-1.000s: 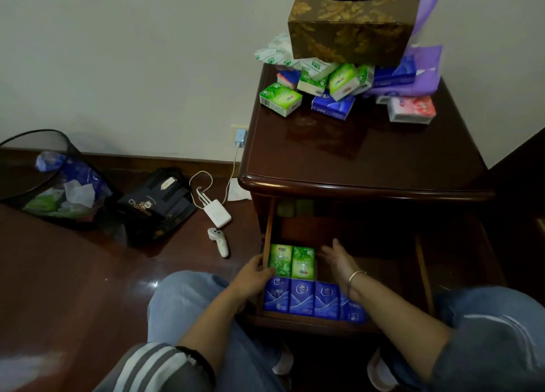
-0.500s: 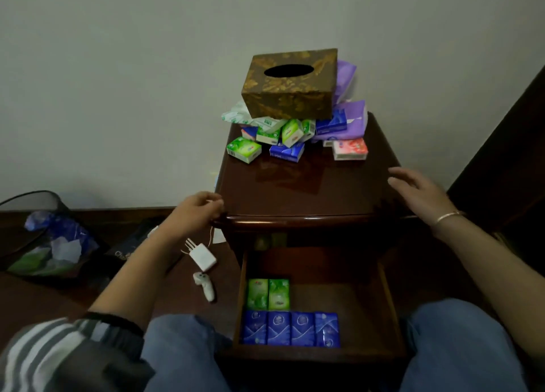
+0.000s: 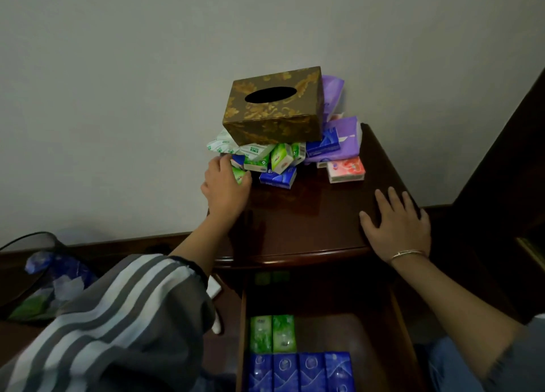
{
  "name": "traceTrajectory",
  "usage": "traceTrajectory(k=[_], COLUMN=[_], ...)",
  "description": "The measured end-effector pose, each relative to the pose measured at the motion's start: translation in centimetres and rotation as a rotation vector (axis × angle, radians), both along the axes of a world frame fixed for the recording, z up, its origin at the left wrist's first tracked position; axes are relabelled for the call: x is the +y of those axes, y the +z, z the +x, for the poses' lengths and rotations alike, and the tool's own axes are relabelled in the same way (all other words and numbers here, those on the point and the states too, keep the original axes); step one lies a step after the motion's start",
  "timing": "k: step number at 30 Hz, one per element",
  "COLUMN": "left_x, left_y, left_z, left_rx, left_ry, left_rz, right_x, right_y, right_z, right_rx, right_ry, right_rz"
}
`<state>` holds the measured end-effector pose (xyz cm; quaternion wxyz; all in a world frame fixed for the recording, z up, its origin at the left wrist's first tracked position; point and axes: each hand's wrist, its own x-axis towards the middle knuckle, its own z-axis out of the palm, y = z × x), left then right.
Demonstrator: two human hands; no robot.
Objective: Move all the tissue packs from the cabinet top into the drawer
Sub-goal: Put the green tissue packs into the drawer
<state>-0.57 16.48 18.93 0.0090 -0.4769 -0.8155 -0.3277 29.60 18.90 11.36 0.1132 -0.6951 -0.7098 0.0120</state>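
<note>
A heap of small tissue packs (image 3: 277,161) in green, blue and white lies at the back of the dark wooden cabinet top (image 3: 309,214). A pink pack (image 3: 345,170) sits apart at the right. My left hand (image 3: 225,186) is at the heap's left end, fingers closing around a green pack (image 3: 239,176) that it mostly hides. My right hand (image 3: 396,225) rests flat, fingers spread, on the cabinet's right front corner. Below, the open drawer (image 3: 395,332) holds two green packs (image 3: 272,334) and a row of blue packs (image 3: 300,372).
A gold-patterned tissue box (image 3: 274,108) sits on top of the heap, with purple packets (image 3: 339,138) behind it against the wall. A dark wastebasket (image 3: 35,276) with rubbish stands on the floor at the left. Dark furniture rises at the right.
My left hand left the cabinet's front edge and reached back to the green pack at the heap's left end. My right hand settled flat on the cabinet top. The view moved closer.
</note>
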Motion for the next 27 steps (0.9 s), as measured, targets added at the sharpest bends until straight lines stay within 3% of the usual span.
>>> traceTrajectory(k=[2, 7, 14, 18, 22, 24, 27], left_x=[1.4, 2.0, -1.9, -4.4, -5.2, -5.2, -5.2], left_y=[-0.4, -4.0, -5.6, -6.0, -6.1, -5.9, -5.4], left_z=[-0.5, -2.2, -0.8, -0.7, -0.7, -0.6, -0.9], left_rx=[-0.009, -0.058, 0.082, 0.063, 0.000, -0.010, -0.113], left_ry=[0.087, 0.045, -0.037, -0.059, -0.070, -0.077, -0.068], left_rz=[0.009, -0.322, -0.089, -0.013, 0.030, 0.003, 0.016], right_x=[-0.1, -0.2, -0.7, -1.3, -0.2, 1.3, 3.4], right_y=[0.2, 0.3, 0.8, 2.0, 5.3, 6.6, 7.1], right_z=[0.1, 0.0, 0.0, -0.4, -5.2, -8.7, -12.7], right_rx=[0.008, 0.010, 0.025, 0.200, 0.227, 0.215, 0.442], right_ry=[-0.003, -0.012, 0.023, 0.077, 0.453, 0.502, 0.298], right_rz=[0.011, 0.031, 0.047, 0.158, 0.361, 0.271, 0.126])
